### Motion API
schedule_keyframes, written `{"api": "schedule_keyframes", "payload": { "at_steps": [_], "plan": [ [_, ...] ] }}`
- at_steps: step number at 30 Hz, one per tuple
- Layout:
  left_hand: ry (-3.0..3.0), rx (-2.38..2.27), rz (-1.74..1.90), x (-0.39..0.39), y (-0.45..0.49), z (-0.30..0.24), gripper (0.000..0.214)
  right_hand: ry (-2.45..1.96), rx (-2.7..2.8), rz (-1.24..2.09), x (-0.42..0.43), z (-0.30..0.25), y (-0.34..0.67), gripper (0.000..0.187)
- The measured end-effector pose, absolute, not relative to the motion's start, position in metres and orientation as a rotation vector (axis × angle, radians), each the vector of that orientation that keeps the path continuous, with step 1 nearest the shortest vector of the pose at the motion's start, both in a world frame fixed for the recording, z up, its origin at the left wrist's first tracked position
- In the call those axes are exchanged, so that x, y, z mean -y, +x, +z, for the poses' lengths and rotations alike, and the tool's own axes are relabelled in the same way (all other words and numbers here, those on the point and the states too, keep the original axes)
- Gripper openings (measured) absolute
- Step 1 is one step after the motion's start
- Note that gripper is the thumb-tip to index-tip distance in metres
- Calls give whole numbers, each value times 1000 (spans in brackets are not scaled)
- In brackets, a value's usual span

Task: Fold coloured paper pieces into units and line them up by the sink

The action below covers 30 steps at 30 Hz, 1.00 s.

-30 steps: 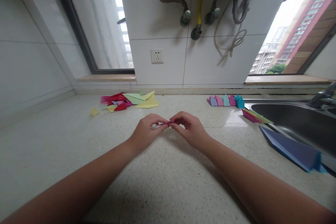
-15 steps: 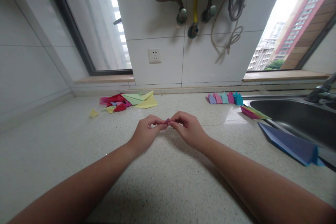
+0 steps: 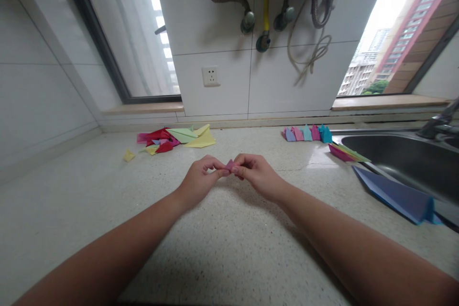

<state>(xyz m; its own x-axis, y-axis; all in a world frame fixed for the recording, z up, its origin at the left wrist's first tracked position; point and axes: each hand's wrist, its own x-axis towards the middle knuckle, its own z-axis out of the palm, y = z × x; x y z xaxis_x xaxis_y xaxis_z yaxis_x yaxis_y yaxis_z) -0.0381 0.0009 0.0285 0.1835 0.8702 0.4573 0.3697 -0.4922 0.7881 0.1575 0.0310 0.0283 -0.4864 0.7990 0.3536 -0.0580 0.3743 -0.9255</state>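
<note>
A small folded piece of pink paper [image 3: 229, 165] is held between my two hands, over the middle of the speckled counter [image 3: 215, 248]. My left hand [image 3: 203, 177] pinches its left side between thumb and fingers. On its right side, my right hand [image 3: 254, 172] grips it the same way. A pointed tip of the paper shows above the fingertips, while its lower part is mostly hidden by them.
Folded coloured papers [image 3: 172, 137] lie piled at the back left, with a small yellow piece [image 3: 128, 155] beside them. Several small paper figures [image 3: 306, 134] stand in a row at the back right. Folded papers [image 3: 346, 153] and a large blue folded paper [image 3: 398, 194] lie by the sink [image 3: 390, 153].
The pink paper has turned a little, so more of its pointed tip shows. The right hand's fingers have shifted slightly on it; both hands stay in nearly the same place.
</note>
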Motion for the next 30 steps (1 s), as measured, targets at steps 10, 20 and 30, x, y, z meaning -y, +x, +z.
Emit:
{"api": "schedule_keyframes", "payload": {
  "at_steps": [10, 20, 30],
  "plan": [
    [2168, -1268, 1320, -2, -45, 28, 10, -653, 1700, 1299, -29, 33, 159, 28],
    [2296, -1286, 1306, -3, -44, 29, 12, -533, 1640, 1336, -29, 26, 153, 20],
    [2339, -1276, 1365, -6, -47, 24, 10, -496, 1517, 1390, -31, 25, 151, 19]
  ]
}}
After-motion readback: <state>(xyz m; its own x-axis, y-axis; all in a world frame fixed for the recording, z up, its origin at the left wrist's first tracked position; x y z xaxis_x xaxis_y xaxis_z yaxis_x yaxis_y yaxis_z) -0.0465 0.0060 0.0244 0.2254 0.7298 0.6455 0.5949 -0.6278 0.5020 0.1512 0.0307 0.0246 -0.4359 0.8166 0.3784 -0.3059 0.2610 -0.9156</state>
